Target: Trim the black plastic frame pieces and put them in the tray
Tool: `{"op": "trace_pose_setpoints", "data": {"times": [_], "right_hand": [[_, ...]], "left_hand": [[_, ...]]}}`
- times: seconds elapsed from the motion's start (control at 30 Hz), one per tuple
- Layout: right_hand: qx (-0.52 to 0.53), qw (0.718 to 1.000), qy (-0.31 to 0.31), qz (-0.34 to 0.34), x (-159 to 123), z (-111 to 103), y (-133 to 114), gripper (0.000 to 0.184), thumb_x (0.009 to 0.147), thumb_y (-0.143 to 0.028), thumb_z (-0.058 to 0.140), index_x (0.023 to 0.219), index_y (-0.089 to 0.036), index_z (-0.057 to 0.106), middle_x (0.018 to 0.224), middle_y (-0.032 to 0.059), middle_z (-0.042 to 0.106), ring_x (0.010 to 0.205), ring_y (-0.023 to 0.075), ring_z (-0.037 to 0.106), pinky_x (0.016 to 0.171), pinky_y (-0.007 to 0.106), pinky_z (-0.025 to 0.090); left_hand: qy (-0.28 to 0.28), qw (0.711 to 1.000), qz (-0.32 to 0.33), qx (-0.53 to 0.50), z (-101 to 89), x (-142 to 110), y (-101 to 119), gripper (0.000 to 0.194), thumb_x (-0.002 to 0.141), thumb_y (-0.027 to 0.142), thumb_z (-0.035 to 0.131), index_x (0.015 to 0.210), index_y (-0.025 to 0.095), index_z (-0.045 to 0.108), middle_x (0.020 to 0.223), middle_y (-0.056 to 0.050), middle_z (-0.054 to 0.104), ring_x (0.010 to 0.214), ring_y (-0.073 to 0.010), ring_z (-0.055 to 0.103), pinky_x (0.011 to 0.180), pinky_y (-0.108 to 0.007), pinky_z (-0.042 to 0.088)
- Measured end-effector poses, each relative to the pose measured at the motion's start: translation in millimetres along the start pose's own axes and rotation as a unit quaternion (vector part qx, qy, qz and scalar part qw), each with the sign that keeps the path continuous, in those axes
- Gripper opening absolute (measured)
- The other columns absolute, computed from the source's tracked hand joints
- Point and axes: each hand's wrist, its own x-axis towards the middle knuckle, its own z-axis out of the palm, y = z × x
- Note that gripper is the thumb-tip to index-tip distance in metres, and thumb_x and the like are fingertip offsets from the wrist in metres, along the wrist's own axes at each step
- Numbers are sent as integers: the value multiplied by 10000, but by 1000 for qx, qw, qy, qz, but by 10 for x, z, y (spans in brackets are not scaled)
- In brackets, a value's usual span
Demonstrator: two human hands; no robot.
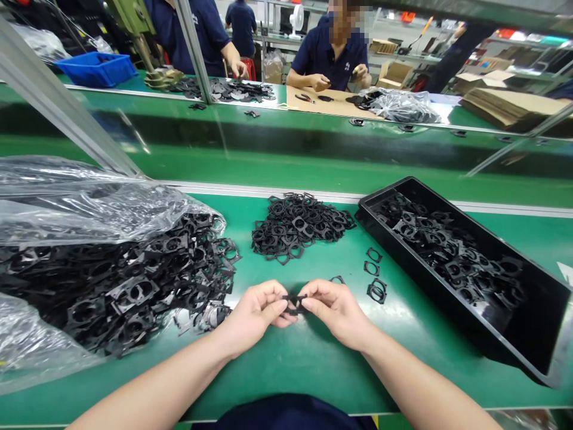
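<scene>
My left hand (257, 313) and my right hand (336, 310) meet just above the green table, and both pinch one small black plastic frame part (294, 303) between their fingertips. A heap of the same black parts (298, 226) lies on the table just beyond my hands. A bigger heap (134, 280) spills out of a clear plastic bag (67, 203) at my left. A few single parts (375, 280) lie to the right of my right hand.
A black tray (537, 322) holding several black parts stands at the right. Beyond the table runs a green conveyor (286, 143) with metal posts. Across it, other people in dark blue shirts handle parts; a blue bin (96, 68) sits far left.
</scene>
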Motion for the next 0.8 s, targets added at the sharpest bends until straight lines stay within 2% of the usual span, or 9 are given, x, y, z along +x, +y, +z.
{"op": "trace_pose_setpoints", "data": {"times": [0.13, 0.37, 0.57, 0.67, 0.8], "right_hand": [[-18, 999, -2, 28, 20, -11, 17, 278, 820, -435, 618, 789, -160, 588, 654, -5, 556, 609, 127, 511, 602, 258, 430], [27, 999, 0, 38, -5, 3, 0, 301, 794, -450, 645, 773, -165, 548, 648, -12, 542, 571, 114, 520, 584, 255, 448], [55, 998, 13, 20, -2, 23, 10, 313, 777, -462, 659, 776, -164, 562, 650, -4, 544, 583, 119, 511, 580, 259, 453], [20, 999, 32, 29, 1, 13, 19, 311, 776, -459, 659, 760, -161, 570, 596, -28, 490, 520, 94, 446, 501, 226, 389], [12, 998, 34, 51, 1, 13, 9, 317, 759, -455, 677, 739, -158, 569, 556, -46, 460, 463, 67, 360, 432, 206, 286]], "left_hand": [[18, 999, 29, -24, 10, 17, -32, 316, 695, 396, 739, 699, 138, 557, 612, 10, 623, 586, -105, 602, 608, -223, 468], [9, 997, 66, -26, 6, 21, -54, 278, 731, 370, 718, 752, 139, 566, 691, -14, 651, 591, -92, 567, 598, -220, 465], [-16, 1000, 11, -4, -13, 34, -27, 297, 747, 407, 691, 785, 131, 586, 727, -37, 667, 683, -148, 643, 639, -266, 515], [-4, 1000, 10, -7, -8, 46, -44, 310, 724, 422, 706, 754, 129, 610, 733, -39, 669, 689, -149, 637, 643, -259, 504], [30, 998, 54, 18, -10, 40, -58, 294, 704, 410, 721, 743, 132, 633, 617, -5, 630, 563, -113, 572, 557, -221, 437]]}}
